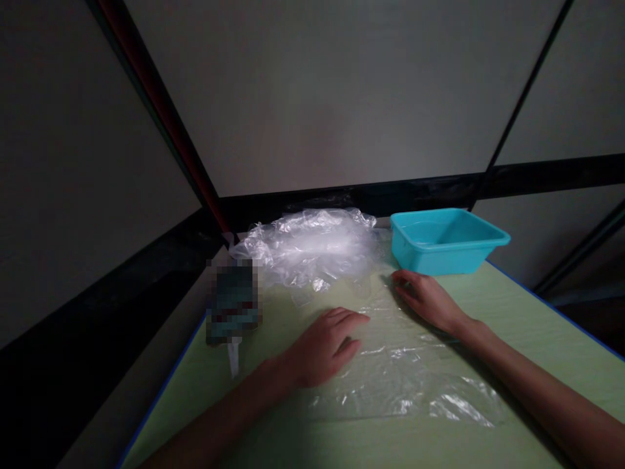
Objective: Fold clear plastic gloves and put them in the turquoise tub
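Observation:
A clear plastic bag (405, 371) lies flat on the green table (537, 326) in front of me. My left hand (325, 345) rests palm down on the bag's left part, fingers stretched out and flat. My right hand (427, 296) lies on the bag's far right corner, fingers extended and pressed on the film, close to the turquoise tub (446, 241).
A heap of crumpled clear plastic bags (307, 247) sits at the table's far side. A blurred dark object (232, 303) stands at the left edge with a white piece below it. Grey walls with black rails surround the table.

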A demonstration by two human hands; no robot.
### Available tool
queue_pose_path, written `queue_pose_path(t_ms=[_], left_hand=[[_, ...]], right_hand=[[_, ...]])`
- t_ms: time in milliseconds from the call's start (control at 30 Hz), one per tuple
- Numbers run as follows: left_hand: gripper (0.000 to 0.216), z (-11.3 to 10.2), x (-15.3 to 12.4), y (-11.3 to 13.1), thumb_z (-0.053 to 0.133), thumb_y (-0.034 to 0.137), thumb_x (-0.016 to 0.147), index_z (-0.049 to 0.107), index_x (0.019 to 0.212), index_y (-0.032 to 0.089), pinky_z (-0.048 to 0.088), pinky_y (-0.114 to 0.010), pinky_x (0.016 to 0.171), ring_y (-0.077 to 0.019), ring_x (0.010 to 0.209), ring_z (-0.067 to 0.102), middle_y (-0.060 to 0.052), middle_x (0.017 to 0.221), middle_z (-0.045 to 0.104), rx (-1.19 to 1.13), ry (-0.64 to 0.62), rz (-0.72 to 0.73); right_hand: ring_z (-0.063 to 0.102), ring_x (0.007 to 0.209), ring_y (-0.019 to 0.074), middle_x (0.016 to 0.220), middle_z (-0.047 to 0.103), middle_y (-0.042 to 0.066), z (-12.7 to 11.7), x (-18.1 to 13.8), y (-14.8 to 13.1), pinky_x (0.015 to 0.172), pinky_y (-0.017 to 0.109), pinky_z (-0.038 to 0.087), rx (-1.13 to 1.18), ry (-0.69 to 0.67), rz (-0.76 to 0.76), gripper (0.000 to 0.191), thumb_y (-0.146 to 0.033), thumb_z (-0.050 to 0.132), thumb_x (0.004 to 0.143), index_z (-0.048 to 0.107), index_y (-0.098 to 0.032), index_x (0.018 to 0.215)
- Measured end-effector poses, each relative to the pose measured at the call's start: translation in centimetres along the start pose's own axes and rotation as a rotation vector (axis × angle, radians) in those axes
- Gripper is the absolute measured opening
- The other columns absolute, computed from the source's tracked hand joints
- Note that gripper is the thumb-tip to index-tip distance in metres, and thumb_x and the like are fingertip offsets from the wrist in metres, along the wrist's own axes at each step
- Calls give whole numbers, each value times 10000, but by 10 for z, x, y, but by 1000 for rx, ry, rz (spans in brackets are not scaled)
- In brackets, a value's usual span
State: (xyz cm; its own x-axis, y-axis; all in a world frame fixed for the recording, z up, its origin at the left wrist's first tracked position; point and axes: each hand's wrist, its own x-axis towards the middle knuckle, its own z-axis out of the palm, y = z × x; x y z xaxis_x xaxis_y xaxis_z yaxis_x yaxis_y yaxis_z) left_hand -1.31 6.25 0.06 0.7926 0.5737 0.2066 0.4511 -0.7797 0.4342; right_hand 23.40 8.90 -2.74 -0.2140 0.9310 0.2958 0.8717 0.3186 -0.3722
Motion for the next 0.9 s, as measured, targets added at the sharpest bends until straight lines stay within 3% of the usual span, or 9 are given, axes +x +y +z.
queue_pose_path(t_ms=[133, 333, 533, 700, 900], left_hand=[[316, 9, 11, -16, 488, 153, 802, 480, 1118, 177, 352, -365, 913, -199, 1030, 472, -66, 1097, 555, -24, 47, -71], [293, 14, 9, -20, 471, 141, 808, 486, 1095, 198, 346, -358, 915, -188, 1024, 472, -44, 1085, 560, -76, 104, -46], [341, 17, 9, -26, 463, 117, 794, 462, 1125, 195, 348, -351, 937, -191, 1077, 455, -63, 1138, 527, -146, 228, -31], [308, 18, 10, -28, 469, 89, 786, 485, 1081, 176, 362, -317, 930, -172, 1055, 475, -63, 1108, 535, -219, 235, -21], [273, 19, 11, -28, 471, 83, 777, 520, 1025, 183, 389, -328, 897, -177, 1012, 505, -62, 1059, 556, -269, 223, -25]], right_hand=[[580, 734, 195, 854, 622, 87, 8, 4, 5, 625, 258, 426, 54, 44, 18, 236, -192, 446, 787, 498, -144, 1013], [556, 636, 172, 717, 597, 29, 12, 7, 4, 578, 254, 419, 151, 98, 39, 299, -169, 464, 739, 465, -153, 1037], [567, 733, 169, 799, 591, 34, 0, 4, -5, 676, 270, 436, 265, 172, 11, 355, -188, 456, 748, 398, -159, 1097], [553, 813, 216, 907, 584, 80, 7, 3, 5, 702, 324, 430, 240, 128, 68, 429, -237, 531, 713, 406, -160, 1116], [531, 659, 190, 769, 572, 46, 18, 8, 12, 605, 305, 423, 273, 125, 107, 416, -219, 509, 708, 391, -149, 1101]])
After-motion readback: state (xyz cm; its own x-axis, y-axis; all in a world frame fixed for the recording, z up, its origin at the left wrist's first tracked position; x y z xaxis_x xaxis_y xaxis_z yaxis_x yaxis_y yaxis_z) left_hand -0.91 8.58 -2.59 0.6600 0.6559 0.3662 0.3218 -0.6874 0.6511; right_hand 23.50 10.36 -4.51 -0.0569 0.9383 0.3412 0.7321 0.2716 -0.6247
